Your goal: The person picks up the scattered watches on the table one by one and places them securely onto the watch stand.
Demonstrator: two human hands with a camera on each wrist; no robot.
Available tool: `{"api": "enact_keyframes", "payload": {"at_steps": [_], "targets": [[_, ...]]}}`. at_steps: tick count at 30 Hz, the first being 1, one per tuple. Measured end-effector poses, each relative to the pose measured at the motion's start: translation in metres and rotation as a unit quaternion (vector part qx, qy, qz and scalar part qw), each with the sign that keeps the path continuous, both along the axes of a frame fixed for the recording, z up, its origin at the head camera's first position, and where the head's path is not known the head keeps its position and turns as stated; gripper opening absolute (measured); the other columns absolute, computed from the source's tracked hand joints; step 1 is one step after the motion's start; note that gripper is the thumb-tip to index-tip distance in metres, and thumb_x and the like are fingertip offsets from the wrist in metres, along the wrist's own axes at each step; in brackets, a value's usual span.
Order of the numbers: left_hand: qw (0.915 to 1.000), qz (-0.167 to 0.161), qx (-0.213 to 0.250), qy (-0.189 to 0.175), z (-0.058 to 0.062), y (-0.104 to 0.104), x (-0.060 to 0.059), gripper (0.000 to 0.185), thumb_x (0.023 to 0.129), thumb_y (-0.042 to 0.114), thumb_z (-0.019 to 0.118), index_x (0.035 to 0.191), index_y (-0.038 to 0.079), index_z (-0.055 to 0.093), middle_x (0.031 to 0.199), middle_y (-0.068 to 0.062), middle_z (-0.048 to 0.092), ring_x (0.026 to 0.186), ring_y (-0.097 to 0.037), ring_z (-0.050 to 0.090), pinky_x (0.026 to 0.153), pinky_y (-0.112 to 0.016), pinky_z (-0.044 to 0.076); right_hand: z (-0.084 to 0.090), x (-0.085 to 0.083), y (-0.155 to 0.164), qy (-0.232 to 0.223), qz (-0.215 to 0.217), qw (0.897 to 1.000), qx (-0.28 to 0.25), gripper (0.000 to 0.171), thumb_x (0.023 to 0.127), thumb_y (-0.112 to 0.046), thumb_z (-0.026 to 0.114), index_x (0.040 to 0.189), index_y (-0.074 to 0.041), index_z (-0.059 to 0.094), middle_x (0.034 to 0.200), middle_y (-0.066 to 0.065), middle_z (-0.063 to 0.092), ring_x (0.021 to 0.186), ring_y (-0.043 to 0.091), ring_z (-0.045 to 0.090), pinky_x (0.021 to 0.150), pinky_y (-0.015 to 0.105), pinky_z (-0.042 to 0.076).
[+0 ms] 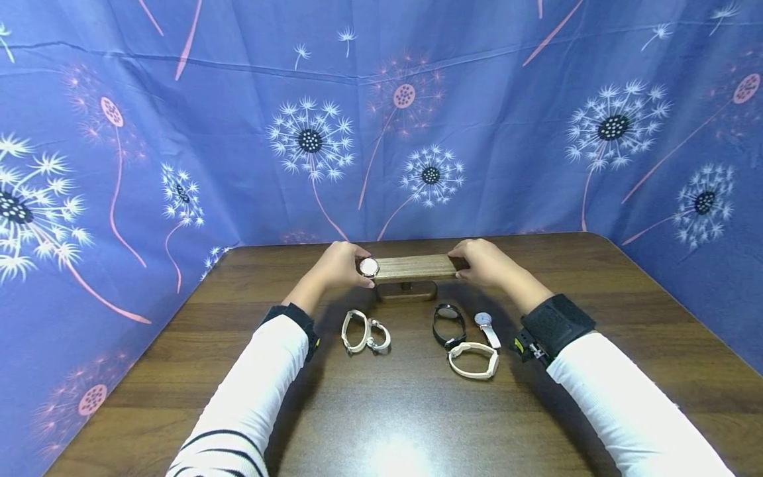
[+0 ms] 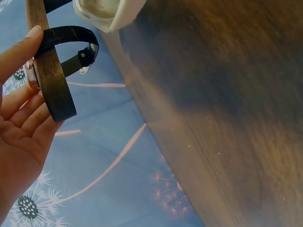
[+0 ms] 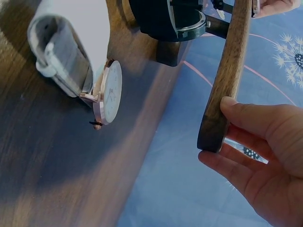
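**Both hands on watch stand bar**

Gripping left end of wooden bar [image 1: 414, 267] with left hand [image 1: 341, 265], fingers curled round bar end and round the watch [image 1: 369, 267] strapped there; dial facing camera, dark strap [image 2: 71, 34] looping the bar in left wrist view, thumb tip touching the strap top. Gripping right end of bar with right hand [image 1: 485, 262], thumb on top edge, fingers curling under rounded end [image 3: 214, 137]. Bar sitting level on its base [image 1: 407, 291], standing at far middle of table [image 1: 596, 285], just in front of the backdrop.

Lying on table, nearer than stand: cream band [image 1: 356, 330] left of centre, touching a silver watch [image 1: 379, 336] just to its right. Right of centre: black watch [image 1: 449, 324], standing on its edge, a white-dial watch [image 1: 486, 326] just beside it to the right, and a cream watch [image 1: 473, 360] nearest the person, just below both. In right wrist view, white-dial watch [image 3: 106, 92] showing rose-coloured rim and pale strap; black watch [image 3: 168, 19] lying close to base.

Wearing black wrist straps [image 1: 554, 324] and white sleeves, left sleeve [image 1: 238, 424] striped lower down. Blue dandelion-print cloth [image 1: 381, 119] hanging behind and at both sides.
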State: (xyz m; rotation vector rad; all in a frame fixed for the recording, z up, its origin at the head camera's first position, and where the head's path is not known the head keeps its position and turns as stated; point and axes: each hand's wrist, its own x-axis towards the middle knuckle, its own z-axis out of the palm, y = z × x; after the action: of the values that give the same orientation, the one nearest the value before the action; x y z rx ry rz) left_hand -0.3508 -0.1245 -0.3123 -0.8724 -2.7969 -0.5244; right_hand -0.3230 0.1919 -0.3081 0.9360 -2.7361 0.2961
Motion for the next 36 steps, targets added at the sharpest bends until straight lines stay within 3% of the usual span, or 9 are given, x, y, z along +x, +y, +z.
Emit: {"api": "enact_keyframes", "payload": {"at_steps": [18,29,36], "targets": [[0.9999,-0.008,-0.008,0.000,0.000,0.033,0.002,0.054,0.068,0.028,0.090,0.113,0.005,0.072,0.102,-0.005,0.073,0.092,-0.020,0.067,0.083,-0.032,0.053,-0.001,0.002,-0.002,0.001,-0.008,1.000,0.000,0.037,0.080,0.000,0.075,0.114,0.012,0.066,0.112,0.025,0.066,0.107,0.042,0.060,0.094,0.051,0.048],[0.9999,-0.001,-0.009,-0.013,-0.004,0.052,0.004,0.061,0.072,0.032,0.087,0.122,0.003,0.067,0.109,-0.006,0.071,0.096,-0.019,0.067,0.085,-0.031,0.053,-0.003,0.004,-0.002,-0.001,-0.020,1.000,0.013,0.039,0.082,-0.001,0.075,0.118,0.011,0.064,0.116,0.024,0.064,0.110,0.042,0.059,0.096,0.051,0.047],[0.9997,0.005,-0.022,-0.003,-0.003,0.054,0.004,0.058,0.072,0.032,0.088,0.120,0.006,0.069,0.108,-0.004,0.072,0.097,-0.019,0.067,0.086,-0.032,0.052,-0.002,0.005,0.000,0.014,0.006,1.000,-0.002,0.037,0.082,-0.003,0.075,0.115,0.010,0.065,0.111,0.024,0.065,0.105,0.041,0.060,0.091,0.049,0.050]]}}
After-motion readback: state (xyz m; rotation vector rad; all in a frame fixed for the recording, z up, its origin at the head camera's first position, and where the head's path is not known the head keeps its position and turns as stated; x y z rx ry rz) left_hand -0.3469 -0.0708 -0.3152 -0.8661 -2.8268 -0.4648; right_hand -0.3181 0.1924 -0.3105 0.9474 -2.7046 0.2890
